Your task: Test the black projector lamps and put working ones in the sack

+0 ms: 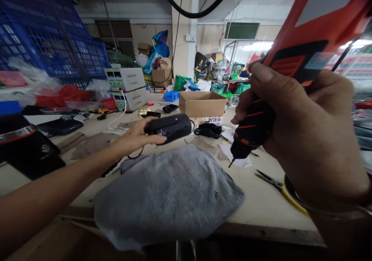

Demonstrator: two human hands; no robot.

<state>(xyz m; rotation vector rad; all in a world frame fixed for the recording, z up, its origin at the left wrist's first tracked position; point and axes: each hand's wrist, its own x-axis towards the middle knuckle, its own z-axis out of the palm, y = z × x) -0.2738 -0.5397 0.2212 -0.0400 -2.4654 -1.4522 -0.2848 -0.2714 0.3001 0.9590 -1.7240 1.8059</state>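
**Inspector:** State of the right hand?

**Technician:** Closed. The right hand (302, 129) grips the orange-and-black cordless screwdriver (252, 125) around its black handle, with the thumb lying across the top. The tool tilts, its steel bit (231, 162) pointing down and to the left, above the workbench (261, 210).

**Inspector:** Left hand?

**Technician:** Also closed on an item. The left hand (136, 135) reaches in from the left, its fingers curled around one end of a black cylindrical tool housing (170, 127). The housing is held up off the bench, just left of the bit and not touching it.

**Inspector:** What lies below them?

**Technician:** A folded grey cloth (165, 199) sits on the near edge of the bench. Yellow-handled pliers (279, 187) lie to the right, beneath the right wrist.

**Inspector:** Further out?

**Technician:** A black case (26, 145) lies at the near left. Toward the far end stand an open cardboard box (202, 104) and a white bench power unit (128, 84). A blue plastic crate (58, 40) stands at the far left.
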